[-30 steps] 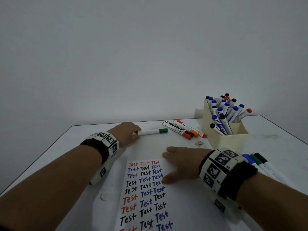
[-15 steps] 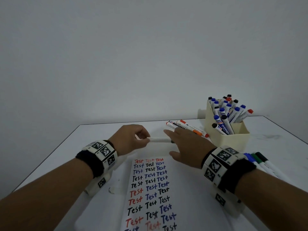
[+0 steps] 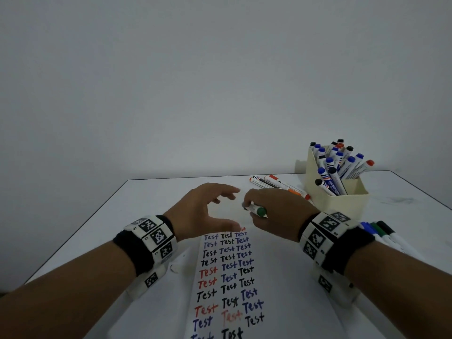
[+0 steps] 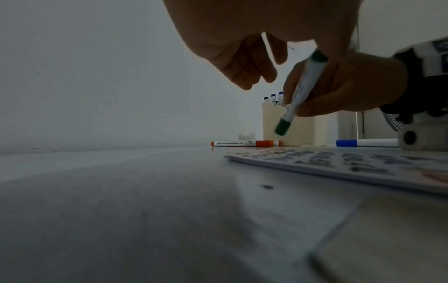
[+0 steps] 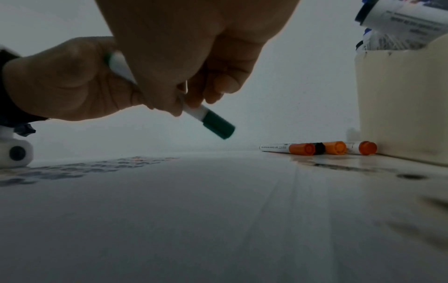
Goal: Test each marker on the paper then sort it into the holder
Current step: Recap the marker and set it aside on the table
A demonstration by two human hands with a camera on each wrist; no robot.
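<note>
My right hand [image 3: 253,209] grips a white marker with a green cap [image 3: 257,210] just above the top edge of the paper [image 3: 227,277]. In the left wrist view the green marker [image 4: 303,90] tilts with its cap on and pointing down. The right wrist view shows the same green cap [image 5: 218,125] below my fingers [image 5: 213,86]. My left hand [image 3: 231,209] hovers beside it, fingers spread, holding nothing. The paper carries rows of "Test" in red, black and blue. The cream holder [image 3: 340,204] stands at the back right, filled with several markers.
Orange-capped markers [image 3: 281,185] lie on the white table left of the holder, also seen as orange markers [image 5: 315,148]. More markers, blue, green and black [image 3: 378,232], lie at the right beside my right wrist. The table's back edge [image 3: 195,178] meets a plain wall.
My left hand brought the green marker in from the far left and passed it to my right hand, which left the paper. The left hand has let go and opened.
</note>
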